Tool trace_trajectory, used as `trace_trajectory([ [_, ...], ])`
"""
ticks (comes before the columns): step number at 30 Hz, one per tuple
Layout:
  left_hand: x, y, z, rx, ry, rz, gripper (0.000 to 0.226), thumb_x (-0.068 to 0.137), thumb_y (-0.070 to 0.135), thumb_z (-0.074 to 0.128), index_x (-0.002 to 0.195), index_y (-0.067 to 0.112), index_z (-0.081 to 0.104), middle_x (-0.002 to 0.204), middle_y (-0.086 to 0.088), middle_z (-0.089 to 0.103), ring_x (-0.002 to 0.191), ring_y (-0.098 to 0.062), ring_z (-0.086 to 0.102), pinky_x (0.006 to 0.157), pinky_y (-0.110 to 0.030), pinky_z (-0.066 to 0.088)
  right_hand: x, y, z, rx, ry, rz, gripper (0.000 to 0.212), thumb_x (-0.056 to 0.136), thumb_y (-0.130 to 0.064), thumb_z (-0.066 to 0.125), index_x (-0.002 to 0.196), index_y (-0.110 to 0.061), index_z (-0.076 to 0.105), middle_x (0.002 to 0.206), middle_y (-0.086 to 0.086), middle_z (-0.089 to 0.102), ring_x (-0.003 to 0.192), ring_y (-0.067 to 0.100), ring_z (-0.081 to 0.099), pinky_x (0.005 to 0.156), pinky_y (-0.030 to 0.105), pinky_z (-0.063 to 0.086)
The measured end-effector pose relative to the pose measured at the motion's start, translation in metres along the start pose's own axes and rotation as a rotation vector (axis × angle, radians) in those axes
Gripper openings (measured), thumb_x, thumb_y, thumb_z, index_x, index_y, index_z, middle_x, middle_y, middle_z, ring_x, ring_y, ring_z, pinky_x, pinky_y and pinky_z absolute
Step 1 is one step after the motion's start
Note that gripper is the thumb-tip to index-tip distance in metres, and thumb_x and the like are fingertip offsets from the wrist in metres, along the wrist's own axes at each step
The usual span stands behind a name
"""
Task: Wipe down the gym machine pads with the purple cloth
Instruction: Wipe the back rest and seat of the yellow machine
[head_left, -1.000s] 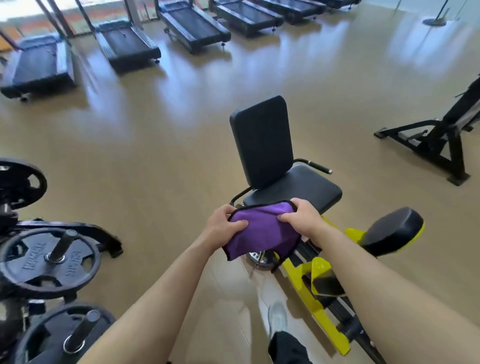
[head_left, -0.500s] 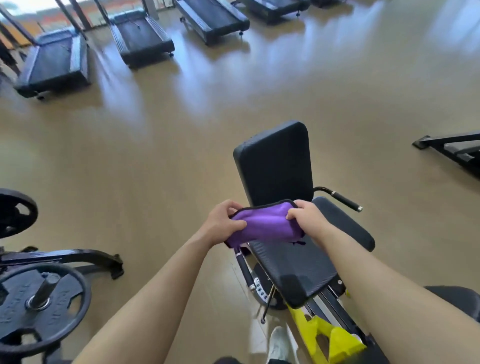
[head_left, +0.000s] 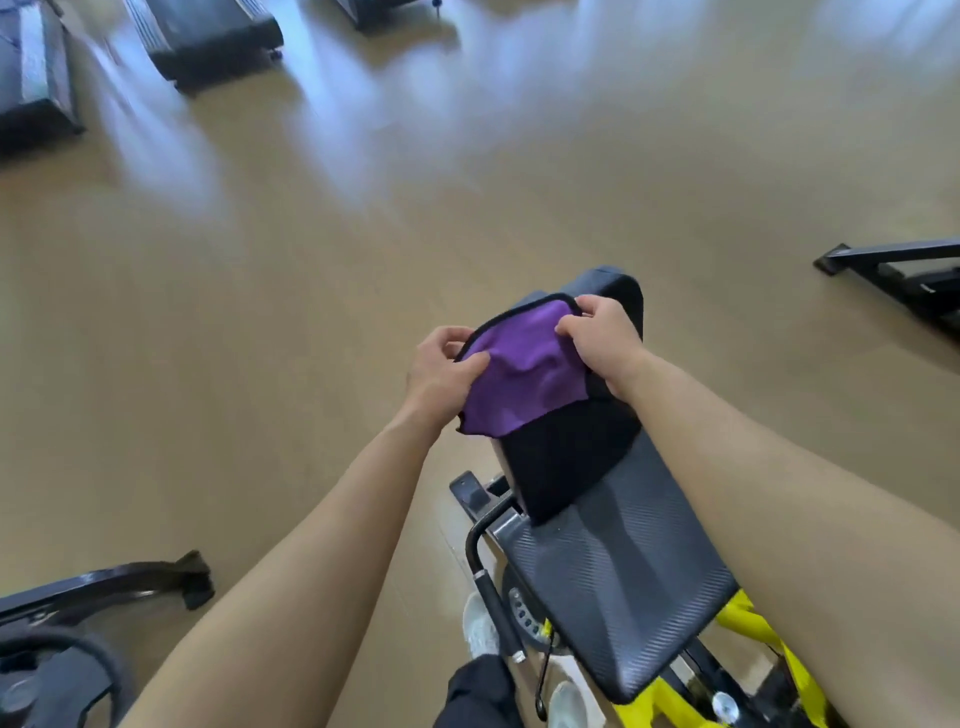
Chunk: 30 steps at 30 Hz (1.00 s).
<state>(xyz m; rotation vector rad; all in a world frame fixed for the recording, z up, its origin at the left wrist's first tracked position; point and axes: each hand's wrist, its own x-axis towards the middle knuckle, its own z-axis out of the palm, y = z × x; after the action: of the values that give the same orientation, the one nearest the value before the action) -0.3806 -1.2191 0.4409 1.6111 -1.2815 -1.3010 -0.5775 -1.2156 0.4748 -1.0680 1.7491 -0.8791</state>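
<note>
You hold the purple cloth (head_left: 522, 376) spread between both hands against the upper face of the back pad (head_left: 571, 452), left hand (head_left: 441, 371) and right hand (head_left: 602, 340) each with the grip pinched on a top corner. No wiping stroke looks begun; next, press it flat and draw downward toward the seat pad (head_left: 613, 577).

Bright, soft daylight comes from the top of the view and lays pale blue-white glare across the glossy tan floor (head_left: 467, 171). The far black treadmills (head_left: 208, 36) are smeared by motion blur. Wide-angle distortion bends the edges. The textured black seat pad (head_left: 623, 571) is sharper, with soft arm shadows across it.
</note>
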Motion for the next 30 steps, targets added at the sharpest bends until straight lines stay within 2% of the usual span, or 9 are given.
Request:
trace_trajectory([
  [3, 0.033, 0.0, 0.0, 0.013, 0.128, 0.012, 0.033, 0.085, 0.016, 0.064, 0.117, 0.023, 0.06, 0.106, 0.004, 0.067, 0.092, -0.016, 0.065, 0.074, -0.022, 0.053, 0.036, -0.016, 0.008, -0.088, 0.126, -0.024, 0.015, 0.088, -0.01, 0.056, 0.099, -0.018, 0.064, 0.096, -0.001, 0.063, 0.09, 0.021, 0.059, 0.078, 0.031, 0.049],
  [6, 0.045, -0.006, 0.001, 0.187, 0.225, 0.145, 0.044, 0.089, 0.016, 0.058, 0.133, 0.023, 0.055, 0.132, 0.007, 0.055, 0.108, 0.0, 0.054, 0.097, -0.022, 0.043, 0.049, -0.015, 0.022, -0.497, 0.297, -0.089, 0.049, 0.09, -0.023, 0.058, 0.137, -0.018, 0.049, 0.138, 0.005, 0.047, 0.121, 0.026, 0.051, 0.1, 0.041, 0.046],
  [10, 0.036, -0.038, 0.019, 0.305, -0.018, 0.231, 0.046, 0.098, 0.018, 0.05, 0.144, 0.017, 0.048, 0.152, 0.003, 0.043, 0.139, -0.01, 0.04, 0.115, -0.032, 0.035, 0.036, 0.017, 0.057, -0.894, 0.069, -0.352, 0.051, 0.098, -0.039, 0.044, 0.143, -0.016, 0.05, 0.149, 0.005, 0.048, 0.135, 0.026, 0.044, 0.112, 0.041, 0.034],
  [13, 0.028, -0.064, 0.032, 0.38, -0.066, 0.273, 0.051, 0.105, 0.031, 0.035, 0.154, 0.019, 0.033, 0.162, 0.005, 0.028, 0.149, -0.008, 0.024, 0.12, -0.019, 0.017, 0.03, 0.052, 0.076, -1.093, -0.025, -0.396, 0.065, 0.099, -0.046, 0.025, 0.15, -0.011, 0.044, 0.157, 0.011, 0.04, 0.148, 0.031, 0.031, 0.123, 0.048, 0.021],
  [15, 0.028, -0.072, 0.039, 0.413, -0.024, 0.316, 0.056, 0.104, 0.041, 0.025, 0.156, 0.02, 0.029, 0.165, 0.006, 0.022, 0.151, -0.007, 0.019, 0.119, -0.016, 0.012, 0.035, 0.062, 0.073, -1.101, -0.02, -0.441, 0.065, 0.1, -0.047, 0.024, 0.149, -0.011, 0.045, 0.158, 0.011, 0.04, 0.148, 0.032, 0.03, 0.122, 0.05, 0.02],
  [20, 0.047, -0.062, 0.052, 0.546, -0.017, 0.35, 0.066, 0.098, 0.047, 0.015, 0.156, 0.019, 0.031, 0.164, 0.006, 0.023, 0.154, -0.017, 0.014, 0.124, -0.027, 0.011, 0.069, 0.059, 0.045, -1.01, -0.031, -0.538, 0.057, 0.101, -0.046, 0.027, 0.142, -0.019, 0.056, 0.15, 0.002, 0.052, 0.143, 0.022, 0.04, 0.121, 0.04, 0.019],
  [23, 0.067, -0.036, 0.068, 0.852, -0.053, 0.353, 0.068, 0.097, 0.046, 0.007, 0.156, 0.02, 0.029, 0.165, 0.004, 0.023, 0.154, -0.022, 0.014, 0.125, -0.042, 0.014, 0.093, 0.058, 0.027, -1.002, 0.009, -0.538, 0.056, 0.1, -0.046, 0.028, 0.137, -0.02, 0.061, 0.146, 0.001, 0.056, 0.139, 0.021, 0.045, 0.117, 0.038, 0.024],
  [26, 0.085, -0.015, 0.089, 1.028, -0.15, 0.323, 0.058, 0.105, 0.04, 0.015, 0.159, 0.019, 0.017, 0.168, 0.001, 0.012, 0.155, -0.022, 0.007, 0.124, -0.043, 0.01, 0.117, 0.064, 0.005, -0.984, 0.053, -0.549, 0.056, 0.099, -0.046, 0.029, 0.134, -0.02, 0.065, 0.143, 0.001, 0.06, 0.137, 0.021, 0.048, 0.115, 0.037, 0.026],
  [30, 0.11, 0.009, 0.131, 1.027, -0.218, 0.309, 0.058, 0.106, 0.04, 0.015, 0.16, 0.017, 0.011, 0.168, -0.002, 0.006, 0.155, -0.022, 0.002, 0.125, -0.043, 0.006, 0.153, 0.074, -0.026, -0.867, 0.093, -0.484, 0.058, 0.095, -0.046, 0.03, 0.132, -0.02, 0.066, 0.141, 0.001, 0.06, 0.136, 0.023, 0.048, 0.114, 0.041, 0.033],
])
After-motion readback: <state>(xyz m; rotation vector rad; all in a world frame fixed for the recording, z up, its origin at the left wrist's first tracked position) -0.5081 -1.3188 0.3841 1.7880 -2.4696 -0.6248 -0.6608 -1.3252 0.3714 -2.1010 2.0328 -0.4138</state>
